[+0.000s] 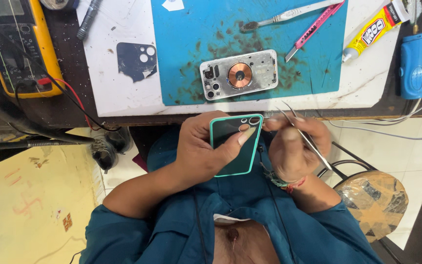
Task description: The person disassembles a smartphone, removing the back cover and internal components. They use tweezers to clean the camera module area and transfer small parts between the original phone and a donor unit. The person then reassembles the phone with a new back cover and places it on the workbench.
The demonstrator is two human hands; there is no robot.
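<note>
The left hand (199, 154) grips a dark phone back panel with a teal rim (234, 145) at the centre of the frame, thumb pressed flat across its upper part beside the camera holes. The right hand (296, 146) is curled around thin metal tweezers (305, 137), pinching them, and its fingertips meet the panel's upper right corner. Both hands hover just below the desk's front edge, over the lap, with open room to either side. Above them, on a blue mat (250, 44), lies an opened phone with a copper coil (239, 75), well apart from the hands. A toothbrush (289, 14), a pink cutter (314, 29) and a glue tube (374, 27) lie near the upper right.
</note>
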